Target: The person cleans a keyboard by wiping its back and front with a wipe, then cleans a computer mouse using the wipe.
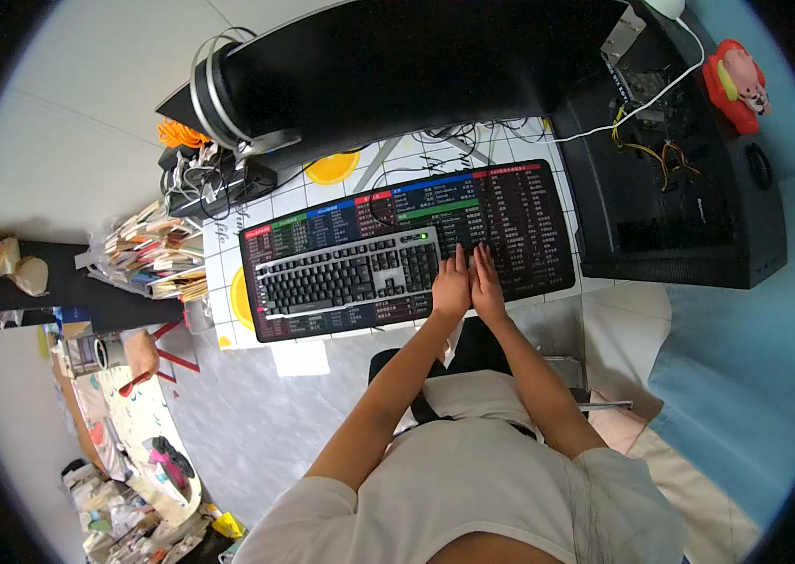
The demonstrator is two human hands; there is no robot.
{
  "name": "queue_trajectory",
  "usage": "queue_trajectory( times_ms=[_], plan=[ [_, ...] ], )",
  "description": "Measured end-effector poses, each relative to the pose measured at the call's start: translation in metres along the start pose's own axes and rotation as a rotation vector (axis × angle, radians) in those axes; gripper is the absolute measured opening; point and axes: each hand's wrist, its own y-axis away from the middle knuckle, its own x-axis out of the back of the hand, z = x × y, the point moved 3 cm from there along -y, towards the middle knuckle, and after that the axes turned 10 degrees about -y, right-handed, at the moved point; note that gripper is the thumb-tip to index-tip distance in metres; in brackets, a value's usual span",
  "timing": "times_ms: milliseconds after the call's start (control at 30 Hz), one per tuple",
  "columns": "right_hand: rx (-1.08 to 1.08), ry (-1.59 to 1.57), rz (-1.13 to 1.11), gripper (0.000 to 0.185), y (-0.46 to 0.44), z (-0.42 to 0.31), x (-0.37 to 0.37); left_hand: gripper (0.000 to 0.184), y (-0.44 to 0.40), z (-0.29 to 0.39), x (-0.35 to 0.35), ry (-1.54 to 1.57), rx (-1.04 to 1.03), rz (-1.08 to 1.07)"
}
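Observation:
My left hand (451, 287) rests on the dark printed desk mat (529, 226), just off the right end of a grey keyboard (350, 273) with black keys. Beside it, almost touching, lies my right hand (487, 285). Both hands have their fingers stretched forward, and nothing shows in either of them. A green light glows at the keyboard's upper right corner.
Behind the mat stands a wide black monitor (397, 75) with headphones (219, 94) on its left corner. An open black computer case (679, 207) sits at the right, a red toy (736, 85) beyond it. Stacked papers (153, 249) lie left.

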Motion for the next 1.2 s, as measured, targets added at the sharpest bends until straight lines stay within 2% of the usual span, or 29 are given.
queue_trajectory(
  times_ms=[67,167,267,367,433,467,500,567,633,667,767,900,967,1033,1200],
  plan=[
    [0.033,-0.022,-0.026,0.047,0.002,0.005,-0.002,0.067,0.002,-0.004,-0.001,0.05,0.028,0.023],
    [0.01,0.117,-0.101,0.045,0.004,0.004,0.008,0.067,0.006,-0.001,0.006,0.101,0.039,-0.006],
    [-0.116,0.431,0.15,0.037,0.003,-0.009,0.008,0.065,0.005,-0.003,0.002,0.116,0.046,0.003],
    [-0.157,0.283,-0.064,0.034,0.003,-0.021,0.004,0.062,0.006,-0.013,-0.009,0.074,0.041,0.0],
    [0.024,0.22,-0.036,0.024,0.005,-0.026,0.006,0.05,0.011,-0.01,-0.01,0.019,-0.011,0.161],
    [0.049,0.219,-0.061,0.023,0.002,-0.021,0.01,0.049,0.01,-0.009,-0.01,0.099,0.028,0.143],
    [0.069,0.216,-0.087,0.022,0.0,-0.013,0.014,0.053,0.009,-0.01,-0.011,0.043,0.032,0.113],
    [0.111,0.159,-0.109,0.019,-0.009,-0.009,0.022,0.064,0.01,-0.009,-0.003,0.13,0.027,0.036],
    [-0.004,0.144,-0.161,0.017,-0.018,-0.016,0.028,0.067,0.01,-0.009,-0.006,0.151,0.047,0.01],
    [0.027,0.178,-0.172,0.017,-0.024,-0.011,0.027,0.07,0.007,-0.01,-0.007,0.171,0.081,-0.011],
    [0.154,0.252,-0.167,0.018,-0.029,-0.003,0.028,0.076,0.01,-0.011,-0.01,0.202,0.09,0.083],
    [0.343,0.139,-0.375,0.017,-0.024,-0.015,0.027,0.065,0.012,-0.009,-0.001,0.261,0.123,0.148],
    [0.356,0.174,-0.364,0.016,-0.02,-0.014,0.027,0.062,0.014,-0.007,-0.001,0.243,0.163,0.153],
    [0.271,0.139,-0.361,0.016,-0.026,-0.012,0.027,0.063,0.012,-0.008,-0.005,0.254,0.182,0.137],
    [0.242,0.137,-0.273,0.016,-0.031,-0.012,0.028,0.063,0.014,-0.01,-0.01,0.281,0.132,0.178]
  ],
)
